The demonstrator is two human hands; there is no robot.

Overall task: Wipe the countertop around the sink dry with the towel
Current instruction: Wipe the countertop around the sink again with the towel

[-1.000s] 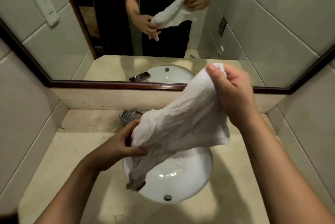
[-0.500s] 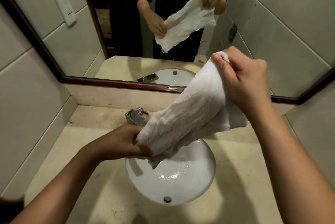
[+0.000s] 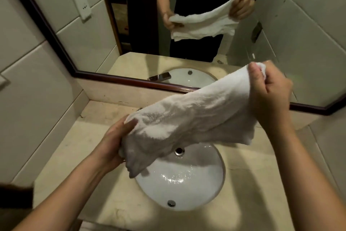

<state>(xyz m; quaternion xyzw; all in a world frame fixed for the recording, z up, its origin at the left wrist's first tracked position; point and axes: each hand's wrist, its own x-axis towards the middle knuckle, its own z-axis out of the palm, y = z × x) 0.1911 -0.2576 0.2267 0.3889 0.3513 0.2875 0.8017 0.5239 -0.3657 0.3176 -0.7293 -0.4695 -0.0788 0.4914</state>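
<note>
Currently prepping, not wiping: gripping towel (image 3: 196,116) above sink (image 3: 187,184), fingers of left hand (image 3: 110,144) and right hand (image 3: 271,96) clamped on its ends. Next, likely lowering onto counter (image 3: 61,156) at left edge.

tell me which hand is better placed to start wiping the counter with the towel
Probably left. The left hand grips the towel by its bunched lower end, low beside the sink, over the counter. The right hand pinches the other end up by the mirror, farther from the surface.
</note>
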